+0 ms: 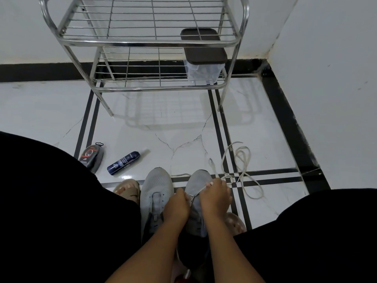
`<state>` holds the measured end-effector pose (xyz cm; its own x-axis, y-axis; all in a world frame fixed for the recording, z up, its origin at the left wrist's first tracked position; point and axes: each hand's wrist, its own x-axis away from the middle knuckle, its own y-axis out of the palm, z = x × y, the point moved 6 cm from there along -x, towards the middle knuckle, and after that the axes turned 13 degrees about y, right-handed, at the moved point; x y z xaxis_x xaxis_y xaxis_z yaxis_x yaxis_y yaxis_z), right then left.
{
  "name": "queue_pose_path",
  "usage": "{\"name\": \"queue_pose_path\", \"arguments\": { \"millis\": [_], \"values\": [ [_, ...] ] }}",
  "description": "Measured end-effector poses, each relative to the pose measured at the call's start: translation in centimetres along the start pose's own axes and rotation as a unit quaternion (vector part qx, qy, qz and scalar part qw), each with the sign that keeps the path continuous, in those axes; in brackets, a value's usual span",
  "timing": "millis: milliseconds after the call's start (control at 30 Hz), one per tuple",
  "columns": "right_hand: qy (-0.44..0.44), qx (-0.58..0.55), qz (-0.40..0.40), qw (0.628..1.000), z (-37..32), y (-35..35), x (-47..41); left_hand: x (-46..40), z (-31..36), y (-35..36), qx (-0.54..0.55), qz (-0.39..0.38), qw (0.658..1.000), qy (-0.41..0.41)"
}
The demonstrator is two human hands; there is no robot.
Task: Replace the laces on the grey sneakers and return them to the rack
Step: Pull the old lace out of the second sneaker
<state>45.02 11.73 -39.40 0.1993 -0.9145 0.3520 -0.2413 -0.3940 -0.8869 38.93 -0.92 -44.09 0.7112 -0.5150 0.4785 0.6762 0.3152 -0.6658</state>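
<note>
The right hand (215,198) pinches the white lace (242,172) over the right-side sneaker (199,182) on the floor (183,129) — slack trails away to the right — while the left hand (178,203) grips its eyelet edge, both hands equally near.

Left sneaker (156,193): grey mesh, flat on the tile, toe toward the rack (142,40), eyelets bare
Right sneaker (199,188): grey, just beside its twin, partly hidden under the hands
Lace (241,170): white, looped loose across the floor, one end drawn taut over the right sneaker
Rack: chrome wire, two shelves, upright beyond the pair
</note>
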Motion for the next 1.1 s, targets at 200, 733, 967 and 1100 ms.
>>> {"name": "queue_pose_path", "arguments": {
  "millis": [200, 733, 967, 1100],
  "values": [
    [0.091, 0.072, -0.201, 0.973, 0.6, -1.2, -0.9, -0.2, 0.5, -1.0, -0.019, 0.022, 0.999, 0.014],
    [0.008, 0.312, -0.266, 0.912, -0.8, -5.9, -0.7, 0.3, 2.3, -1.7, -0.087, 0.019, 0.995, 0.055],
    [-0.101, 0.076, -0.387, 0.913, -4.9, -12.9, 1.0, -1.4, 5.3, -1.0, 0.006, -0.015, 0.992, 0.122],
    [-0.138, -0.218, -0.458, 0.851, -6.8, -19.1, 1.5, -1.5, 11.5, -2.2, 0.032, -0.078, 0.946, 0.312]
  ]
}}
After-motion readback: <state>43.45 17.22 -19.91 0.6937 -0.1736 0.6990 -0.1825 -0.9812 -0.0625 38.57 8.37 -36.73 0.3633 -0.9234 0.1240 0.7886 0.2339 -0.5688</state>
